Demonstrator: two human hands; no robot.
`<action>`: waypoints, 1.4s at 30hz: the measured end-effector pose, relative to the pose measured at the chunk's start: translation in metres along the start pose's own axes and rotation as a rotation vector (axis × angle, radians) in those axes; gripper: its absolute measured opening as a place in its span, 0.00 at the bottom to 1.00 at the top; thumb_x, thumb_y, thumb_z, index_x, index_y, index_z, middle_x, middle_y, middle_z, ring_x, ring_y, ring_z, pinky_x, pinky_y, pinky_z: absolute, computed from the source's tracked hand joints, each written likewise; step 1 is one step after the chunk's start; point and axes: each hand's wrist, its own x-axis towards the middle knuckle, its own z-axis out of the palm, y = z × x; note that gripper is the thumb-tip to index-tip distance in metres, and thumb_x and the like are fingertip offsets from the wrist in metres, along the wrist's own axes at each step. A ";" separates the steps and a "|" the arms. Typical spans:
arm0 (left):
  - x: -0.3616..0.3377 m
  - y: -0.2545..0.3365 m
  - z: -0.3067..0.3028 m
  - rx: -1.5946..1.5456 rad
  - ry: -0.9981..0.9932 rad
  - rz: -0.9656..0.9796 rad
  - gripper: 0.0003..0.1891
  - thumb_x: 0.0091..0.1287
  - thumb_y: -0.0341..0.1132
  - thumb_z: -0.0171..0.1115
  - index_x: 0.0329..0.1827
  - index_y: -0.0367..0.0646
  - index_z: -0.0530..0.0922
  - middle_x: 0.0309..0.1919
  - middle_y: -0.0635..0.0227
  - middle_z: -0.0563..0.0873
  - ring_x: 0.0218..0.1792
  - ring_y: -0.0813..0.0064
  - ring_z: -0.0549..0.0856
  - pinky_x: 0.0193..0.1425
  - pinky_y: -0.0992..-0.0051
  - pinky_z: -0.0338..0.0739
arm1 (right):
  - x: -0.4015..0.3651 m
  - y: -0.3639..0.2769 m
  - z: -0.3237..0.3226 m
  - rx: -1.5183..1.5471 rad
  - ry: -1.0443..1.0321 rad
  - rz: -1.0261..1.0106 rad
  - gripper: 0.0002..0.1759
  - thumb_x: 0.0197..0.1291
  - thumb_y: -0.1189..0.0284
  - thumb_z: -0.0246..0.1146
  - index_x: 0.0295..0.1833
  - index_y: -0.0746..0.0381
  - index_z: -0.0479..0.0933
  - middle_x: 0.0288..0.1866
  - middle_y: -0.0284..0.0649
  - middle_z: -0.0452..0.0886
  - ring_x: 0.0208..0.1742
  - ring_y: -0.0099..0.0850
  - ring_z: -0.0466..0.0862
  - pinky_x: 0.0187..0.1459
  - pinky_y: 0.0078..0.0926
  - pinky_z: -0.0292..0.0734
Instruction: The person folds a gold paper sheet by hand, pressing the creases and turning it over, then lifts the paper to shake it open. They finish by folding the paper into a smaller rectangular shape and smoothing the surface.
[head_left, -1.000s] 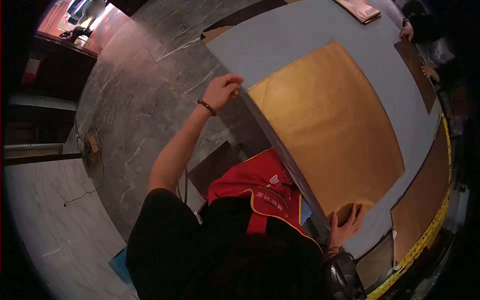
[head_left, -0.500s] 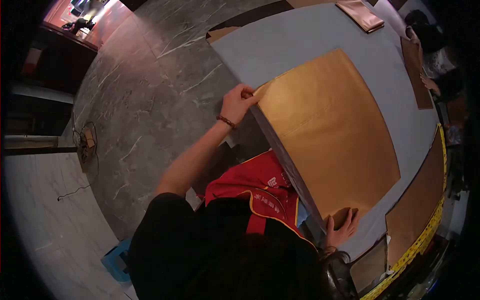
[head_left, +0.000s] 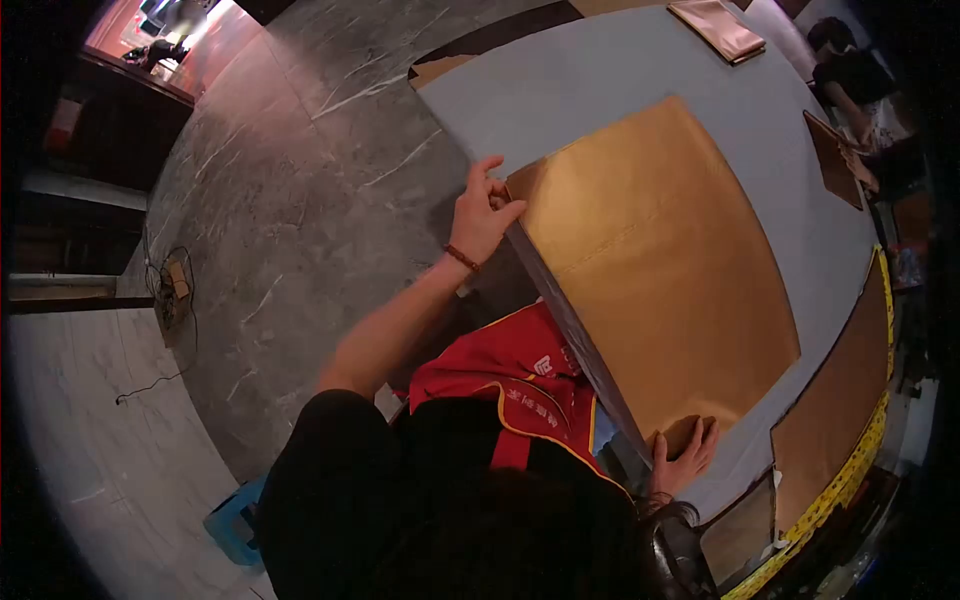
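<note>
A large gold sheet (head_left: 665,270), which looks like leather or coated fabric, lies on the grey-covered table (head_left: 560,100) with a faint crease across its middle. My left hand (head_left: 482,220), with a beaded bracelet at the wrist, is at the sheet's far left corner. Its index finger is raised and the thumb stretches over the corner, so the fingers stand apart. Low on the sheet, by its near edge, my right hand (head_left: 688,458) rests with fingers spread. Part of its palm is in shadow.
A folded pinkish-gold stack (head_left: 717,30) lies at the table's far end. Across the table, a person (head_left: 850,80) handles a brown panel (head_left: 832,160). Brown boards (head_left: 835,400) with yellow edging line the right side. A blue stool (head_left: 235,522) stands on the floor.
My left hand has loosened from the corner and its index finger has lifted. My right hand has stayed put. The other person's brown panel has tilted and shifted.
</note>
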 end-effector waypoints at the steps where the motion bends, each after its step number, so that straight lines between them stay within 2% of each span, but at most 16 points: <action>1: 0.000 -0.002 0.000 -0.019 -0.006 0.005 0.32 0.56 0.28 0.69 0.64 0.38 0.64 0.32 0.68 0.80 0.32 0.81 0.79 0.38 0.79 0.75 | 0.000 0.000 0.000 -0.009 0.000 -0.001 0.38 0.58 0.46 0.59 0.71 0.50 0.62 0.76 0.37 0.56 0.76 0.43 0.54 0.72 0.48 0.46; 7: 0.026 0.005 -0.006 -0.039 -0.057 -0.115 0.29 0.61 0.32 0.65 0.65 0.36 0.67 0.33 0.66 0.84 0.29 0.82 0.79 0.32 0.80 0.75 | -0.001 0.004 0.001 -0.026 0.002 -0.016 0.38 0.58 0.46 0.59 0.71 0.51 0.62 0.76 0.39 0.56 0.76 0.44 0.53 0.72 0.48 0.48; 10: 0.039 0.004 -0.007 0.079 -0.179 -0.062 0.30 0.61 0.31 0.65 0.67 0.36 0.66 0.31 0.68 0.84 0.28 0.83 0.79 0.30 0.80 0.73 | -0.001 0.001 -0.002 -0.001 -0.016 0.014 0.39 0.58 0.45 0.59 0.71 0.52 0.62 0.75 0.43 0.56 0.75 0.46 0.53 0.71 0.49 0.48; 12: 0.041 0.001 -0.006 0.020 -0.201 -0.060 0.30 0.61 0.31 0.65 0.66 0.36 0.67 0.31 0.69 0.84 0.28 0.83 0.79 0.30 0.81 0.73 | 0.006 -0.007 -0.008 0.021 -0.026 0.041 0.39 0.59 0.45 0.58 0.71 0.52 0.62 0.75 0.45 0.56 0.75 0.48 0.54 0.71 0.49 0.48; 14: 0.040 -0.001 -0.007 -0.038 -0.224 -0.064 0.29 0.60 0.31 0.65 0.66 0.35 0.68 0.30 0.69 0.84 0.28 0.84 0.79 0.29 0.81 0.73 | 0.028 -0.039 -0.016 -0.175 0.030 0.035 0.37 0.58 0.48 0.61 0.69 0.54 0.64 0.74 0.49 0.56 0.74 0.50 0.55 0.70 0.51 0.50; 16: 0.039 -0.002 -0.009 -0.018 -0.244 -0.053 0.27 0.60 0.30 0.65 0.64 0.35 0.70 0.31 0.69 0.84 0.29 0.84 0.79 0.31 0.81 0.73 | 0.071 -0.097 -0.021 0.037 0.034 -0.096 0.34 0.56 0.56 0.65 0.65 0.57 0.67 0.73 0.51 0.59 0.72 0.51 0.58 0.68 0.50 0.54; 18: 0.039 -0.005 -0.007 -0.054 -0.248 -0.084 0.27 0.60 0.29 0.65 0.64 0.35 0.70 0.31 0.69 0.84 0.29 0.84 0.79 0.31 0.82 0.73 | 0.113 -0.154 0.006 0.349 0.057 -0.303 0.31 0.52 0.62 0.69 0.61 0.59 0.70 0.69 0.52 0.63 0.69 0.50 0.63 0.65 0.49 0.59; 21: 0.037 -0.005 -0.005 -0.134 -0.249 -0.130 0.26 0.61 0.30 0.64 0.63 0.35 0.71 0.32 0.70 0.84 0.30 0.84 0.80 0.33 0.82 0.74 | 0.165 -0.246 0.035 0.437 0.113 -0.591 0.28 0.50 0.62 0.70 0.56 0.57 0.73 0.62 0.46 0.70 0.58 0.44 0.71 0.57 0.44 0.65; 23: 0.037 0.000 -0.005 -0.183 -0.239 -0.151 0.25 0.62 0.31 0.64 0.62 0.35 0.72 0.32 0.70 0.84 0.30 0.84 0.80 0.33 0.82 0.75 | 0.189 -0.286 0.046 0.368 0.086 -0.585 0.25 0.49 0.62 0.70 0.53 0.55 0.74 0.56 0.39 0.73 0.54 0.41 0.73 0.52 0.41 0.67; 26: 0.036 0.013 -0.009 -0.223 -0.272 -0.224 0.19 0.67 0.36 0.60 0.58 0.36 0.76 0.31 0.70 0.84 0.29 0.84 0.81 0.31 0.82 0.76 | 0.200 -0.299 0.063 0.385 -0.049 -0.542 0.25 0.47 0.62 0.69 0.52 0.53 0.73 0.52 0.35 0.74 0.51 0.39 0.74 0.47 0.39 0.66; 27: 0.037 0.016 -0.011 -0.224 -0.265 -0.229 0.19 0.67 0.36 0.60 0.58 0.36 0.76 0.31 0.70 0.84 0.29 0.84 0.81 0.31 0.82 0.76 | 0.200 -0.297 0.071 0.377 -0.025 -0.558 0.24 0.45 0.61 0.69 0.50 0.53 0.75 0.50 0.33 0.75 0.49 0.37 0.74 0.46 0.39 0.66; 29: 0.041 0.018 -0.011 -0.387 -0.309 -0.381 0.17 0.67 0.35 0.58 0.56 0.36 0.77 0.30 0.70 0.82 0.26 0.83 0.80 0.25 0.82 0.76 | 0.200 -0.290 0.080 0.408 0.013 -0.571 0.23 0.45 0.61 0.69 0.49 0.52 0.76 0.49 0.33 0.76 0.49 0.37 0.74 0.46 0.39 0.66; 31: 0.046 0.013 -0.012 -0.373 -0.339 -0.373 0.17 0.68 0.36 0.57 0.56 0.36 0.77 0.31 0.70 0.82 0.26 0.83 0.80 0.26 0.82 0.77 | 0.201 -0.291 0.078 0.459 0.029 -0.559 0.20 0.44 0.62 0.69 0.46 0.52 0.78 0.47 0.31 0.77 0.49 0.35 0.74 0.47 0.37 0.66; 42: 0.058 0.007 -0.021 -0.321 -0.398 -0.341 0.18 0.70 0.37 0.56 0.58 0.37 0.74 0.31 0.68 0.83 0.26 0.82 0.82 0.28 0.82 0.78 | 0.199 -0.289 0.085 0.515 0.066 -0.602 0.20 0.44 0.61 0.69 0.46 0.51 0.78 0.48 0.31 0.76 0.50 0.35 0.73 0.49 0.36 0.64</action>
